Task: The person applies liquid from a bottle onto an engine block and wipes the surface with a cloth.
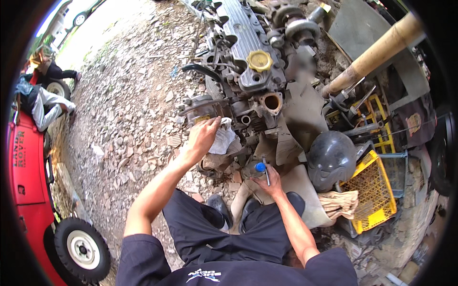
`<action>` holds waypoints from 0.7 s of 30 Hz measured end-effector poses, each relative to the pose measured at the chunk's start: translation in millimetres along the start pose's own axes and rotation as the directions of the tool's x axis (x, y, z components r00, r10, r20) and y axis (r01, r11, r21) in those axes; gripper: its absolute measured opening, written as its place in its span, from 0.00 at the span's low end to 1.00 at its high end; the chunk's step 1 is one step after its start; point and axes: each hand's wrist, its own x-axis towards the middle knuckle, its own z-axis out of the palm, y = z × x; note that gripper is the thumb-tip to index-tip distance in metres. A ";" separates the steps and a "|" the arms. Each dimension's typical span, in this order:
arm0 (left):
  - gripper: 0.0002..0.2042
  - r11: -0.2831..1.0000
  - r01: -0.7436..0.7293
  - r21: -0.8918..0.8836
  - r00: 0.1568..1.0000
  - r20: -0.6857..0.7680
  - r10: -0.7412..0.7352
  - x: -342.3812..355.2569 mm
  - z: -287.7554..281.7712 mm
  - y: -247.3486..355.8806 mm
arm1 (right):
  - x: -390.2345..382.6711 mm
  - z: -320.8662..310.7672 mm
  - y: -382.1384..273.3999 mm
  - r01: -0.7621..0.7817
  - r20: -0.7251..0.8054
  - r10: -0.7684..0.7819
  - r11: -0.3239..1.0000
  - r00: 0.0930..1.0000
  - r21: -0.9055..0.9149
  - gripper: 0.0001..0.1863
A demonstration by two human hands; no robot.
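An engine (pixel 245 35) with a ribbed silver cover and a yellow filler cap (pixel 259 61) stands in front of me. My left hand (pixel 204 137) is closed on a white cloth (pixel 223 140), beside a round, dirty metal unit (pixel 200 110) on the engine's near left side. Lower down, my right hand (pixel 273 184) grips a clear bottle with a blue cap (pixel 260 167). A slim metal tool (pixel 267 174) also sits upright between its fingers; its kind is unclear. Fan blades (pixel 276 147) lie just beyond this hand.
To the right are a black helmet (pixel 332 159), a yellow crate (pixel 374 193), a pair of tan work gloves (pixel 338 204) and a bamboo pole (pixel 372 53). Gravel (pixel 133 109) covers the ground leftward. A red vehicle (pixel 29 171), a loose wheel (pixel 82 249) and seated people (pixel 47 102) are at far left.
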 end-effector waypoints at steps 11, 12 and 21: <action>0.20 0.408 0.804 -0.433 0.580 0.417 -0.700 -64.4 -144.0 98.5 | -28.9 -141.0 -224.9 -0.006 0.016 0.006 1.000 1.000 0.027 0.37; 0.20 0.378 0.816 -0.437 0.561 0.442 -0.700 -65.4 -152.3 119.2 | -26.7 -155.9 -239.5 -0.001 0.020 0.000 1.000 1.000 0.021 0.38; 0.23 0.378 0.843 -0.383 0.513 0.782 -0.353 -87.8 -156.0 238.7 | -38.8 -251.7 -302.5 -0.091 -0.143 0.087 0.995 0.986 -0.027 0.33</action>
